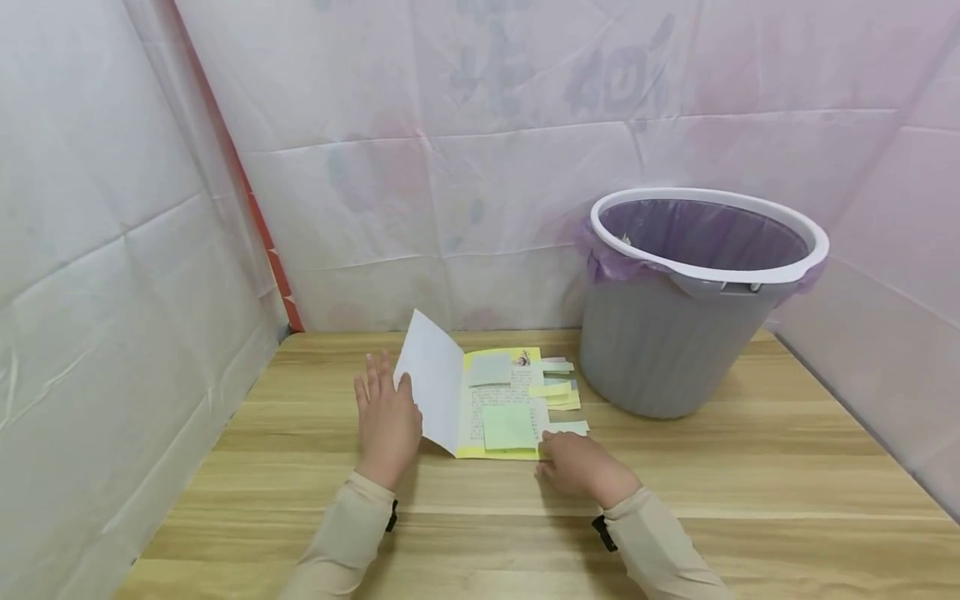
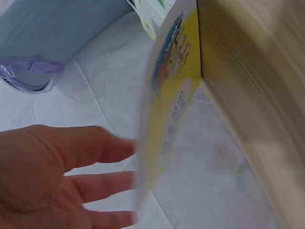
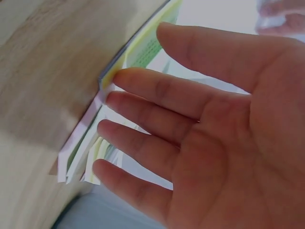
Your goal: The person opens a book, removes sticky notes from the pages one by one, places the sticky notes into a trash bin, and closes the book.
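Observation:
A thin booklet (image 1: 498,398) lies on the table with its white-backed cover (image 1: 435,379) raised on the left. Its printed page has a yellow border. Two sticky notes lie on that page, a pale one (image 1: 491,368) above and a green one (image 1: 509,427) below. My left hand (image 1: 388,423) is at the raised cover's outer edge, fingers extended; the yellow outer face (image 2: 178,109) shows in the left wrist view. My right hand (image 1: 585,467) is at the booklet's lower right corner. In the right wrist view its fingers (image 3: 157,88) are straight, tips along the page edge, thumb apart.
Several paper tabs (image 1: 561,395) stick out from the booklet's right side. A grey trash bin (image 1: 652,350) with a white rim and purple liner stands behind on the right. White sheeting (image 1: 345,217) walls the wooden table (image 1: 247,500) at the back and sides.

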`<state>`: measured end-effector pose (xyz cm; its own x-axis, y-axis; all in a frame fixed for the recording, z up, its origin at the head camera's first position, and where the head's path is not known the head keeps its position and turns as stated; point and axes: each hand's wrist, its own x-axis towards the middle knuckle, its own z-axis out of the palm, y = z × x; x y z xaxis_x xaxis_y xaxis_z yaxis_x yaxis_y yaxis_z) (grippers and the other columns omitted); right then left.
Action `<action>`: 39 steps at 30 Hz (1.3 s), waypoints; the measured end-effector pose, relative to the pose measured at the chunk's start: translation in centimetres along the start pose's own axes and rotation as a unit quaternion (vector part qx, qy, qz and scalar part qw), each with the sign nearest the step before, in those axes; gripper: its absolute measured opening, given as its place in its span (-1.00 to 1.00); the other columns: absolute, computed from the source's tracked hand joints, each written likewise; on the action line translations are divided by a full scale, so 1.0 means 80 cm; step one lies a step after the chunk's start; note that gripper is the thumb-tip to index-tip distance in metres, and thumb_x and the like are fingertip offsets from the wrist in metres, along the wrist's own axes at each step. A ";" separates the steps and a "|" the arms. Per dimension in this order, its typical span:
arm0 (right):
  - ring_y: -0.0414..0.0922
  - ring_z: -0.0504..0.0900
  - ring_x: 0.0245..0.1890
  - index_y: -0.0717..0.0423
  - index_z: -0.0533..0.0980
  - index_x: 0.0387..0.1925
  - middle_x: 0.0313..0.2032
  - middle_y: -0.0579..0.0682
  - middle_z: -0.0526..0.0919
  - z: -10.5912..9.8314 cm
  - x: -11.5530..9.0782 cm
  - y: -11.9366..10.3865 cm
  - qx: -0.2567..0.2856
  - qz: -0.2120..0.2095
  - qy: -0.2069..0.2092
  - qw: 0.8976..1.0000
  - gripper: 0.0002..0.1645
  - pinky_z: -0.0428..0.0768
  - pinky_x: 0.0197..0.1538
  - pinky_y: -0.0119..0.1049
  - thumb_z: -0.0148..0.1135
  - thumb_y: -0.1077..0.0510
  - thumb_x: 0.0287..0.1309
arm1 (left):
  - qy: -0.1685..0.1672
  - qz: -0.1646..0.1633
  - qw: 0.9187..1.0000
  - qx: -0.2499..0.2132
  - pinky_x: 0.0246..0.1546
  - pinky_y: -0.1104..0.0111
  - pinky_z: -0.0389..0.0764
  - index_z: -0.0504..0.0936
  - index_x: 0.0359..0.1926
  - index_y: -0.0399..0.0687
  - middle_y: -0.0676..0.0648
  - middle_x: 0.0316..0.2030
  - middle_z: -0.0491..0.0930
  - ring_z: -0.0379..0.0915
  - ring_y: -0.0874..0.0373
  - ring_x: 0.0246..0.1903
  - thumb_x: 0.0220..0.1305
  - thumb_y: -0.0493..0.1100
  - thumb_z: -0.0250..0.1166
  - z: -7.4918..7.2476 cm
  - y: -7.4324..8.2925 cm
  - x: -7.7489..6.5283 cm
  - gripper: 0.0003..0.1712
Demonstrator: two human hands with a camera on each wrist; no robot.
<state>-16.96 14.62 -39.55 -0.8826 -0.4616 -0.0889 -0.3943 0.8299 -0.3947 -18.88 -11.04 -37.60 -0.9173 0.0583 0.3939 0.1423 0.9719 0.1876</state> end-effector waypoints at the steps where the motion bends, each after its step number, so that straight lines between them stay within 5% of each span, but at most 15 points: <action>1: 0.27 0.59 -0.08 0.11 0.38 -0.63 0.08 0.40 0.52 0.000 0.000 0.000 -0.002 0.002 -0.002 1.000 -0.68 0.43 -0.25 -0.09 0.25 0.28 0.19 | -0.017 0.000 1.000 0.013 0.34 -0.18 -0.06 0.54 0.08 -0.41 -0.45 0.36 0.11 -0.18 -0.38 0.40 0.14 -0.28 0.34 0.002 -0.001 0.000 -0.52; 6: 0.26 0.60 -0.16 0.13 0.44 -0.56 0.06 0.40 0.53 0.000 0.003 0.000 -0.009 0.002 -0.006 1.000 -0.78 0.52 -0.17 -0.02 0.26 0.29 0.17 | -0.100 0.030 0.994 0.041 0.33 -0.12 0.09 0.53 0.00 -0.52 -0.48 0.27 0.27 0.04 -0.39 0.34 0.18 -0.26 0.32 0.018 -0.002 -0.001 -0.56; 11: 0.29 0.57 -0.03 0.26 0.57 -0.36 0.06 0.39 0.54 0.001 0.007 0.000 -0.015 0.005 -0.009 1.000 -0.94 0.52 0.02 0.10 0.27 0.30 0.15 | -0.140 0.052 0.989 0.019 0.26 -0.02 0.28 0.56 -0.08 -0.54 -0.45 0.10 0.46 0.31 -0.34 0.20 0.17 -0.28 0.33 0.039 0.006 -0.002 -0.62; 16: 0.29 0.50 0.10 0.40 0.58 -0.08 0.09 0.37 0.52 0.000 0.010 0.001 -0.002 0.028 -0.025 0.999 -0.68 0.43 0.17 0.11 0.27 0.28 0.15 | -0.186 0.062 0.980 0.001 0.25 0.03 0.31 0.55 -0.03 -0.52 -0.41 0.11 0.47 0.34 -0.27 0.20 0.21 -0.24 0.32 0.060 0.018 0.001 -0.59; 20: 0.29 0.48 0.13 0.44 0.56 -0.04 0.10 0.36 0.52 0.000 0.013 0.003 0.002 0.032 -0.030 0.999 -0.62 0.40 0.20 0.11 0.28 0.27 0.14 | -0.229 0.102 0.967 -0.039 0.30 0.06 0.26 0.47 0.13 -0.46 -0.36 0.24 0.37 0.25 -0.21 0.29 0.25 -0.26 0.28 0.067 0.023 0.005 -0.51; 24: 0.29 0.47 0.14 0.43 0.57 -0.06 0.09 0.35 0.53 -0.001 0.015 0.006 0.000 0.033 -0.030 0.999 -0.63 0.39 0.21 0.11 0.29 0.26 0.12 | -0.229 0.162 0.957 -0.067 0.25 0.06 0.33 0.45 0.19 -0.39 -0.35 0.24 0.38 0.29 -0.22 0.26 0.27 -0.29 0.25 0.074 0.020 0.004 -0.51; 27: 0.28 0.47 0.15 0.42 0.58 -0.08 0.09 0.34 0.54 -0.003 0.016 0.007 0.001 0.040 -0.033 0.999 -0.63 0.39 0.21 0.12 0.30 0.24 0.11 | -0.233 0.176 0.954 -0.072 0.22 0.06 0.36 0.46 0.20 -0.37 -0.35 0.22 0.41 0.32 -0.22 0.24 0.28 -0.28 0.24 0.077 0.018 0.003 -0.51; 35: 0.22 0.55 0.06 0.39 0.62 -0.17 -0.03 0.28 0.63 -0.009 0.019 0.006 -0.023 0.035 -0.039 0.998 -0.68 0.47 0.13 0.08 0.34 0.21 0.07 | -0.264 0.166 0.948 -0.059 0.24 0.08 0.34 0.48 0.21 -0.30 -0.30 0.23 0.42 0.35 -0.17 0.23 0.28 -0.19 0.27 0.076 0.020 0.006 -0.49; 39: 0.08 0.64 -0.23 0.34 0.64 -0.37 -0.29 0.17 0.68 -0.004 0.024 0.003 -0.031 0.030 0.012 0.999 -0.83 0.58 -0.09 -0.01 0.38 0.25 0.03 | -0.274 0.155 0.947 -0.061 0.24 0.06 0.35 0.49 0.19 -0.30 -0.31 0.23 0.41 0.35 -0.19 0.22 0.27 -0.19 0.28 0.076 0.022 0.005 -0.50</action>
<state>-18.82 14.08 -39.51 -0.9104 -0.4041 -0.0885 -0.3555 0.8736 -0.3324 -21.27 -7.88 -42.60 -0.8750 0.4786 -0.0730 0.4475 0.8570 0.2554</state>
